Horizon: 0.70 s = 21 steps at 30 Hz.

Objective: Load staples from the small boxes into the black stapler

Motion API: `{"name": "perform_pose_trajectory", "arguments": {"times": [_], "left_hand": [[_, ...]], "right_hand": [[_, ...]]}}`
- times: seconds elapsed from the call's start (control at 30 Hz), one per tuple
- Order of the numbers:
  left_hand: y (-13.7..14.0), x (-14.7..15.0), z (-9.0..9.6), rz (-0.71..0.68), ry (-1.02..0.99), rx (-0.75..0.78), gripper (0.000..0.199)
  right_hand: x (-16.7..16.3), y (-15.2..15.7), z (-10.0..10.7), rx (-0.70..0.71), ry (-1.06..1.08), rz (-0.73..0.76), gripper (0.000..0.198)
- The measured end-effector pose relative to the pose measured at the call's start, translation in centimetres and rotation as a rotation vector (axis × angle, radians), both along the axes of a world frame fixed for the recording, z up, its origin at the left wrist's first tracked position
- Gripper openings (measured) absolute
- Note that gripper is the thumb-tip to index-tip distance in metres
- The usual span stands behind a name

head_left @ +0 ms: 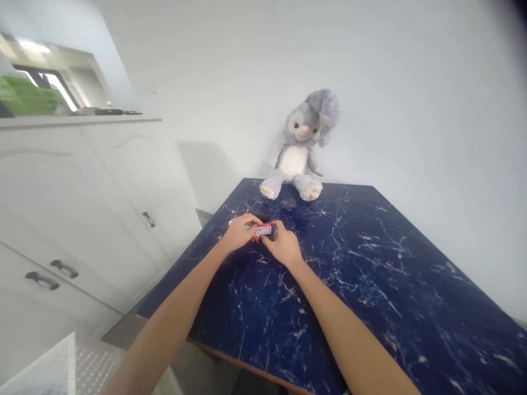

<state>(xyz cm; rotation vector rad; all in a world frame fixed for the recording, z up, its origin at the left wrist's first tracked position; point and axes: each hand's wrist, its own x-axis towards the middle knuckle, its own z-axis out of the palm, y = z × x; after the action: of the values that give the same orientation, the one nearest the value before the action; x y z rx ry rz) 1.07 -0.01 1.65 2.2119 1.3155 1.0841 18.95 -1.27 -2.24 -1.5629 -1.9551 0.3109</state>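
Both hands hold a small red and white box point(264, 229) between them, over the far left part of the blue marbled table point(349, 263). My left hand point(240, 232) has its fingers closed on the box's left end. The fingers of my right hand point(284, 244) grip the right end. Just behind my left hand lies a dark, flat object point(262, 218), partly hidden, whose kind I cannot make out. Some white and orange shows beside it, mostly covered by the hand.
A grey plush rabbit point(296, 162) sits at the table's back edge against the white wall. White cabinets point(74, 203) with dark handles stand to the left, with a green basket point(31, 96) on top. A white perforated item point(93, 365) is at the lower left.
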Motion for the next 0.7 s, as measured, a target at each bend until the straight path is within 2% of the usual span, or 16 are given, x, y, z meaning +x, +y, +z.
{"name": "perform_pose_trajectory", "arguments": {"times": [0.13, 0.23, 0.33, 0.43, 0.57, 0.7], "left_hand": [[1.1, -0.8, -0.9, 0.148, 0.109, 0.096, 0.029], [1.5, -1.4, -1.2, 0.173, 0.255, 0.158, 0.030], [1.2, -1.7, -0.6, 0.015, 0.351, 0.128, 0.028], [0.8, -1.8, 0.2, -0.143, 0.415, 0.067, 0.028], [1.2, -2.3, 0.1, -0.032, 0.437, 0.026, 0.033], [1.9, -2.9, -0.6, 0.056, 0.417, 0.020, 0.033]], "right_hand": [[-0.3, -0.2, 0.2, -0.063, -0.125, 0.029, 0.050], [-0.5, -0.2, 0.1, -0.051, -0.158, 0.038, 0.053], [-0.4, -0.2, 0.0, -0.039, -0.142, 0.055, 0.056], [-0.2, -0.2, -0.1, -0.043, -0.085, 0.072, 0.047], [0.1, 0.2, -0.2, -0.013, 0.077, -0.007, 0.035], [0.6, 0.8, -0.5, 0.009, 0.231, -0.094, 0.031]]}}
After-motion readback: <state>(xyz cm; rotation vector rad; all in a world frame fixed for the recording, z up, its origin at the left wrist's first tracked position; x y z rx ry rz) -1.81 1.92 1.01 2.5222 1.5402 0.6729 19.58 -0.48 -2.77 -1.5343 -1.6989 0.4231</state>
